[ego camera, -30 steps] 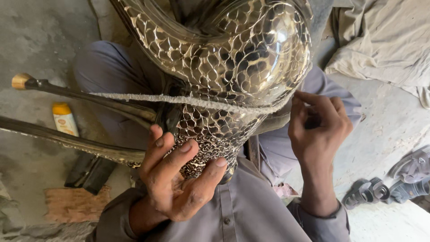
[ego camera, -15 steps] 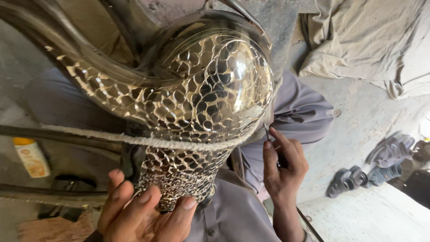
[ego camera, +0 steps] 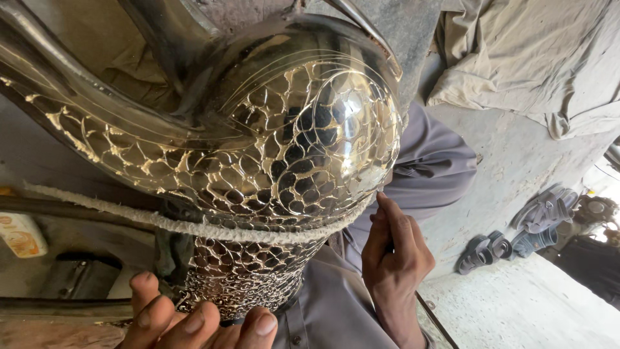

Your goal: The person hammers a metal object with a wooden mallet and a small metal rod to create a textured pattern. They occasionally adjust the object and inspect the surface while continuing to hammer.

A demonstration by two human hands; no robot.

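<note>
Polished metal fills most of the frame: a rounded vessel (ego camera: 278,161) with a scale pattern cut over its belly and down its narrower neck, lying across the person's lap at centre. A rough cord (ego camera: 194,226) runs round it where belly meets neck.

Scales cover nearly all of the visible belly and the neck at lower centre. The smooth band at the upper part, with only a few thin curved lines, and the plain arms sweeping to the upper left carry no scales, so that seems to be what is left, if it is meant to be cut at all.

Right hand (ego camera: 394,258), right of centre, has its fingers curled shut round a thin dark tool that is mostly hidden, fingertip touching the belly's lower edge. Left hand (ego camera: 194,320), at the bottom edge, cups the neck from below with fingers bent against it.

Sandals (ego camera: 516,226) lie on the floor at right, a cloth (ego camera: 529,52) at upper right, a small bottle (ego camera: 19,232) at far left.
</note>
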